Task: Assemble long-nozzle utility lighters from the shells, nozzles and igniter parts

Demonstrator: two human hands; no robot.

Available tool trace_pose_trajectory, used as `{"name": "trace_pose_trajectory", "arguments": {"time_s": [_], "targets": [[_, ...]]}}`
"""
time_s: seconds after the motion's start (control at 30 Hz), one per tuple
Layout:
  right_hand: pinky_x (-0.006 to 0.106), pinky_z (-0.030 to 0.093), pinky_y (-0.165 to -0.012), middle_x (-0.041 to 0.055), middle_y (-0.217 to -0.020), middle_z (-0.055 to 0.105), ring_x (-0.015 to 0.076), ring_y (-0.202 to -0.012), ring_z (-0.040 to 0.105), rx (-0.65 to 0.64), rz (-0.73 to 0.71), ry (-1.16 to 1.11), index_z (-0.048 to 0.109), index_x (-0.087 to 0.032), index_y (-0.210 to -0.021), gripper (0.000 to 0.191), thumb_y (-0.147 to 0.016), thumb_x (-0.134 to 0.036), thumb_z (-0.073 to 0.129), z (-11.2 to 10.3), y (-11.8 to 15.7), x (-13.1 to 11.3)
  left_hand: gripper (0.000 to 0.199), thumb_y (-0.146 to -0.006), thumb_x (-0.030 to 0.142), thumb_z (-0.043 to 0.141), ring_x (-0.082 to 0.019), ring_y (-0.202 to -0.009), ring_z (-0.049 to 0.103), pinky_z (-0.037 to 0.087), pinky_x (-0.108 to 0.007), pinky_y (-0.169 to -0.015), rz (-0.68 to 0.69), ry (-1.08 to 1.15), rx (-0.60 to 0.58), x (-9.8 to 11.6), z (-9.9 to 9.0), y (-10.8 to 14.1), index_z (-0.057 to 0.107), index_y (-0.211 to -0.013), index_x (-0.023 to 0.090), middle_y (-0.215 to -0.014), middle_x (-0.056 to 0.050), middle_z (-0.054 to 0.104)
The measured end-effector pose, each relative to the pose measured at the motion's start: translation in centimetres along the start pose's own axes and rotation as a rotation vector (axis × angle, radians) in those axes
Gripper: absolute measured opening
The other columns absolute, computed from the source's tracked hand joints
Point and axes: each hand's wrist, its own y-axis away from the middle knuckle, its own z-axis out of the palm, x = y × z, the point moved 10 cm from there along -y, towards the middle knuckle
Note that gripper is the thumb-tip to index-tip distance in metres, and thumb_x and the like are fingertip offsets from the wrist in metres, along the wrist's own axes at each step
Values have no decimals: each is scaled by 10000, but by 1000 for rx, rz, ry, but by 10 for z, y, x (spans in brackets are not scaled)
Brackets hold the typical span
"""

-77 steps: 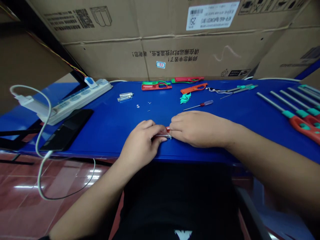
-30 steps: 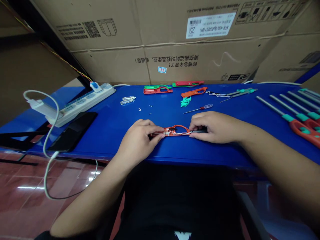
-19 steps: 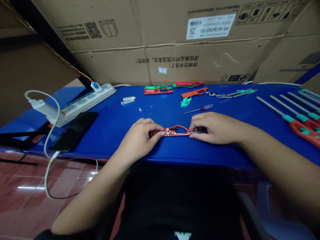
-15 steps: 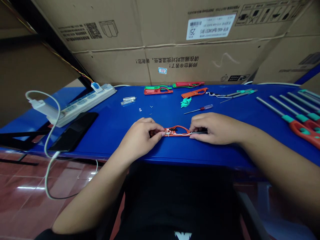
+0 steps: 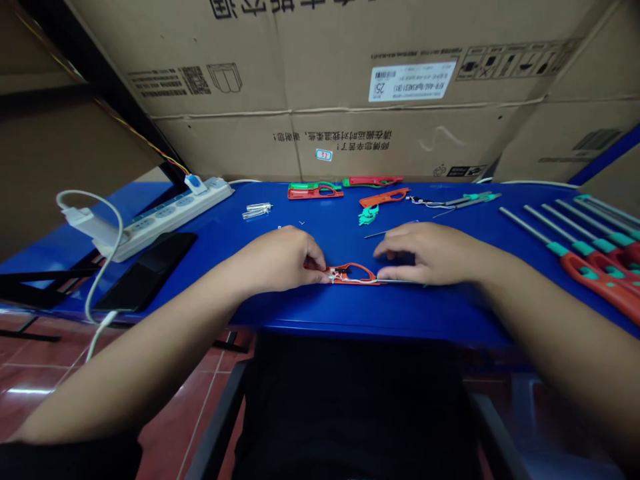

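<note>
On the blue table in front of me lies an orange lighter handle half-shell [image 5: 371, 272], its hollow side up. White wires and small parts are visible inside it. My left hand [image 5: 280, 263] pinches the shell's left end between thumb and fingers, hiding that end. A thin metal rod [image 5: 400, 282] runs out of the right end. Just above the rod is my right hand [image 5: 425, 253], thumb and index finger apart with nothing seen between them. Whether its thumb touches the rod, I cannot tell. Partly behind this hand lies a screwdriver [image 5: 374, 235].
Several assembled lighters [image 5: 583, 267] lie at the right. Along the back are red and green shells [image 5: 315, 192], an orange shell [image 5: 384, 198], green small parts [image 5: 369, 215], wired metal tubes [image 5: 465, 199] and silvery pieces [image 5: 257, 211]. A power strip [image 5: 165, 217] and phone [image 5: 145, 270] occupy the left.
My right thumb and index finger have parted, and the rod beneath them shows more. My left hand still pinches the shell. The camera view has shifted slightly.
</note>
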Motion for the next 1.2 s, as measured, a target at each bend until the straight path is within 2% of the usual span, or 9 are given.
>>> {"name": "trace_pose_trajectory", "arguments": {"time_s": [0.13, 0.27, 0.37, 0.47, 0.6, 0.73, 0.87, 1.03, 1.2], "targets": [[366, 464, -772, 99, -1011, 730, 233, -851, 644, 69, 200, 168, 739, -175, -1040, 362, -950, -439, 508, -29, -14, 42, 237, -850, 424, 684, -143, -631, 628, 392, -264, -600, 37, -1, 95, 3, -36, -19, 795, -773, 230, -725, -4, 741], [355, 450, -799, 100, -1032, 728, 235, -887, 636, 74, 265, 227, 755, -178, -1080, 312, -916, -322, 532, -30, -38, 67, 247, -853, 374, 658, -115, -600, 565, 364, -245, -589, 3, 85, 306, -10, -66, -51, 790, -875, 167, -699, -6, 712], [325, 448, -782, 104, -1048, 717, 224, -895, 633, 110, 323, 200, 749, -166, -1101, 315, -880, -327, 592, -18, -49, 80, 318, -890, 400, 605, -110, -574, 525, 349, -251, -568, -76, 157, 405, -33, -59, -66, 778, -848, 136, -668, -14, 691], [307, 443, -742, 97, -1008, 724, 218, -884, 638, 109, 352, 187, 766, -166, -954, 210, -852, -286, 627, -7, -52, 87, 303, -890, 382, 601, -133, -658, 596, 401, -252, -617, -123, 172, 331, -51, -32, -72, 777, -904, 137, -773, -39, 740], [288, 451, -740, 59, -952, 744, 194, -872, 653, 140, 321, 126, 751, -179, -887, 172, -869, -309, 639, -13, -41, 69, 261, -867, 362, 635, -158, -799, 671, 454, -248, -708, -91, 182, 190, -52, -16, -67, 784, -981, 181, -911, -34, 778], [261, 460, -689, 13, -842, 756, 147, -733, 659, 206, 174, -70, 754, -201, -853, 144, -858, -308, 659, -24, -22, 18, 278, -901, 361, 602, -171, -872, 683, 464, -256, -760, -14, 92, 48, -32, -17, -50, 758, -1069, 204, -1029, -30, 772], [257, 457, -689, 17, -825, 757, 141, -720, 668, 142, 61, -95, 775, -199, -856, 142, -861, -211, 634, -8, -10, -25, 341, -908, 399, 622, -162, -877, 686, 470, -237, -738, 136, 90, -89, -5, -8, -30, 704, -1188, 224, -1061, -35, 754], [280, 467, -717, 40, -867, 757, 167, -782, 673, 167, 54, -56, 778, -190, -894, 185, -905, -203, 594, 7, -3, -35, 385, -869, 389, 693, -159, -841, 674, 462, -229, -716, 159, 119, -227, -2, 14, -25, 691, -1218, 226, -959, -34, 737], [306, 468, -738, 57, -819, 731, 187, -789, 637, 217, 37, -9, 776, -165, -886, 198, -910, -183, 580, 10, 1, -40, 340, -851, 341, 712, -142, -822, 656, 450, -214, -703, 138, 185, -286, -2, 21, -27, 693, -1171, 226, -925, -11, 711]]}}
